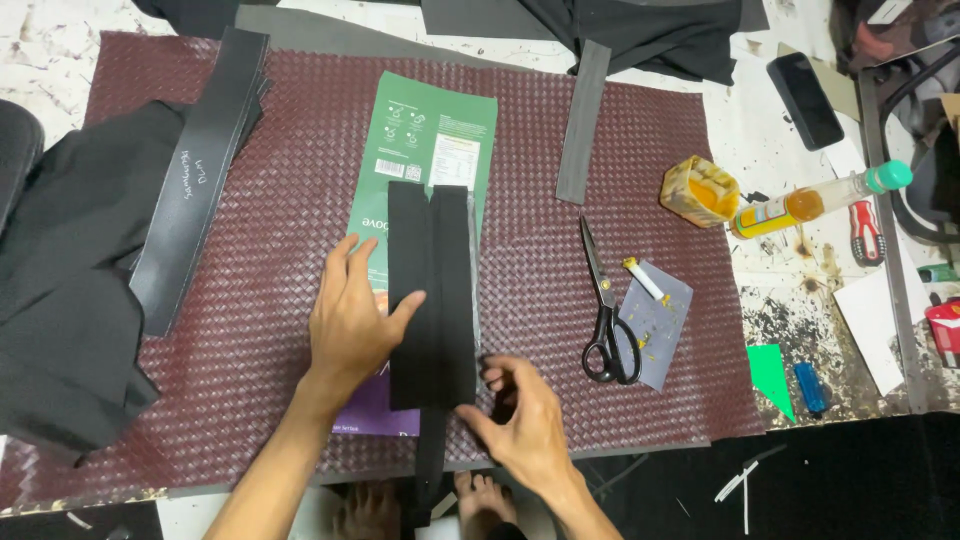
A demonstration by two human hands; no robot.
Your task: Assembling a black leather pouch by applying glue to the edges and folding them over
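Your left hand (352, 318) lies flat, pinning the black strips (432, 290) to the green packet (425, 150), while your right hand (522, 420) pinches their lower edge, likely for alignment.

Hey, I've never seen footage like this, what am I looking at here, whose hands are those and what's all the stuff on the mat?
This is one picture from a camera worn on a person's head, looking down at their own two bare hands; there is no machine. The left hand lies flat, pressing down black fabric strips that sit on a green printed pouch. The right hand pinches the strips' lower right edge. Everything rests on a dark red woven mat. To the right lie black scissors, a small grey piece with a white chalk stick, a yellow glue pot and a bottle of amber liquid. A stack of long dark strips lies at left, beside black cloth.
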